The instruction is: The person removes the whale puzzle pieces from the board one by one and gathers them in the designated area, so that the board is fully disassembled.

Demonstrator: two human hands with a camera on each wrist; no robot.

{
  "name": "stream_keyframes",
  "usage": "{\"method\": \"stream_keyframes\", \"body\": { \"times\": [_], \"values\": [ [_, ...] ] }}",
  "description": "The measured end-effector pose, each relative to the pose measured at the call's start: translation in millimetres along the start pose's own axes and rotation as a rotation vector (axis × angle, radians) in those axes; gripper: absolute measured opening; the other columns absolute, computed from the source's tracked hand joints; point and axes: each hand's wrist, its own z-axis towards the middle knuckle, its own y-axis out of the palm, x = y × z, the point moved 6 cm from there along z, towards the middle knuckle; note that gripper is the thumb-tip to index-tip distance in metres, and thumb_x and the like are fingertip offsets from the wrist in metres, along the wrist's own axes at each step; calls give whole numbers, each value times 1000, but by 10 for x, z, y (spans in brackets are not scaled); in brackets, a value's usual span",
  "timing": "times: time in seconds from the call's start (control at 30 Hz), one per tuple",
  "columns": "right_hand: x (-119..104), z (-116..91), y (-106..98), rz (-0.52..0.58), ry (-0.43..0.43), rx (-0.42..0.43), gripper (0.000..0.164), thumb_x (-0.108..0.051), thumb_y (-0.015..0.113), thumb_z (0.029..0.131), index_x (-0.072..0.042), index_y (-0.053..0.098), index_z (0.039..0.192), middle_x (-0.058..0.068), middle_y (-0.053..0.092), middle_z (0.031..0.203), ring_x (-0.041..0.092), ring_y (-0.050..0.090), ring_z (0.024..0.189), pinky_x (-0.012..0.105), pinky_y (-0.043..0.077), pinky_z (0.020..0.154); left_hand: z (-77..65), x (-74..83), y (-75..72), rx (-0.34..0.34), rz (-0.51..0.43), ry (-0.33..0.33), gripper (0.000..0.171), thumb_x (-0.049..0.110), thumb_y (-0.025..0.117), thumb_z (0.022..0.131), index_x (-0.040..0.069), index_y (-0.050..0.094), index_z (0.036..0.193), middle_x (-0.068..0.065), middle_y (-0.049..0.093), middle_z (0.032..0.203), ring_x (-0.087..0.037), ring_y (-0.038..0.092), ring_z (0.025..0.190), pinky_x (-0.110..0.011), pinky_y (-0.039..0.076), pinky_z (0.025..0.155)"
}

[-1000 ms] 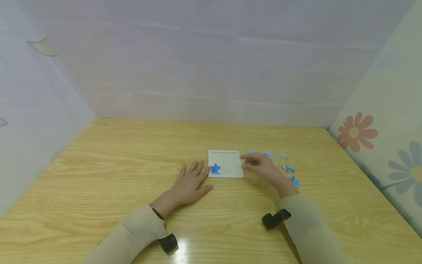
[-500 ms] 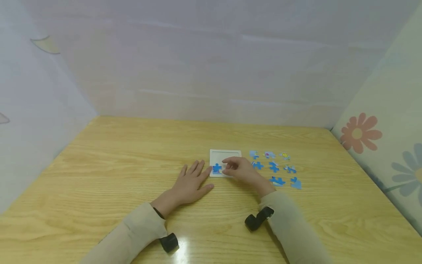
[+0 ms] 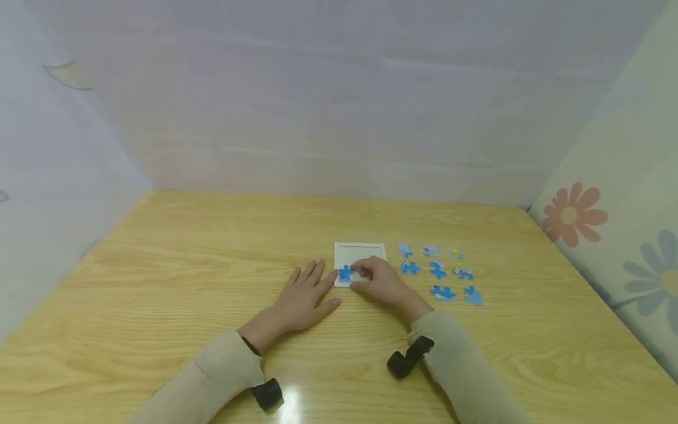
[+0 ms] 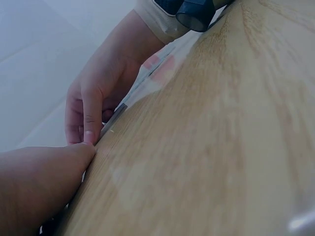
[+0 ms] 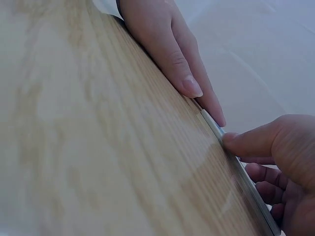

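Note:
A shallow white puzzle tray (image 3: 360, 250) lies on the table in front of me. In its near left corner sits a blue puzzle piece (image 3: 345, 274). My right hand (image 3: 382, 284) is over the tray, with curled index finger and thumb at that piece's right side. In the right wrist view the right thumb (image 5: 251, 142) meets the tray's near edge (image 5: 246, 182). My left hand (image 3: 299, 299) rests on the table, fingers spread, with its index fingertip at the tray's left edge. The right fingers hide part of the tray's near right area.
Several loose blue puzzle pieces (image 3: 437, 270) lie in rows right of the tray. One piece with a yellow flower or sun (image 3: 455, 252) is at the far right of them. The wooden table (image 3: 238, 235) ends at a pale fabric wall (image 3: 318, 118).
My right hand has moved left from the tray's right edge to the puzzle piece in the near left corner, uncovering loose pieces at the right. My left hand has stayed in place.

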Motion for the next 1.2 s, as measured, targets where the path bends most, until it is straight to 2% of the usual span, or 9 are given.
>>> {"method": "stream_keyframes", "body": {
  "times": [0.23, 0.4, 0.63, 0.97, 1.2],
  "values": [
    [-34, -5, -1, 10, -2, 32, 29, -15, 70, 71, -7, 61, 97, 3, 51, 83, 17, 45, 75, 31, 38, 69, -17, 23, -44, 6, -1, 16, 59, 46, 34, 90, 10, 28, 136, -22, 15, 138, -34, 8, 126, -52, 8, 96],
    [-34, -5, 3, 77, 28, 44, 30, -13, 69, 71, -7, 59, 98, 2, 54, 88, 17, 47, 79, 32, 39, 71, -12, 2, -22, 1, 10, 8, 61, 49, 33, 89, 12, 27, 137, -20, 15, 139, -33, 8, 127, -52, 8, 96],
    [-41, 1, 4, 151, 52, 50, 24, -8, 66, 73, -6, 56, 96, 0, 55, 81, 15, 44, 67, 28, 38, 60, -2, 4, -10, 3, 7, 2, 62, 51, 31, 88, 14, 25, 137, -19, 14, 139, -32, 8, 127, -52, 8, 96],
    [-36, -7, 43, 166, 77, 49, 22, -7, 66, 73, -5, 58, 94, 0, 55, 77, 15, 45, 65, 28, 38, 59, -31, -4, 2, -1, 6, -5, 62, 51, 32, 88, 13, 26, 137, -18, 15, 139, -32, 8, 127, -52, 8, 96],
    [-22, -42, -22, 234, 74, 65, 20, -7, 65, 75, -6, 58, 93, 1, 54, 77, 15, 47, 67, 27, 40, 61, -18, 6, 12, 19, 4, 13, 61, 49, 33, 89, 12, 27, 137, -19, 15, 139, -33, 8, 127, -53, 8, 96]
  ]
}}
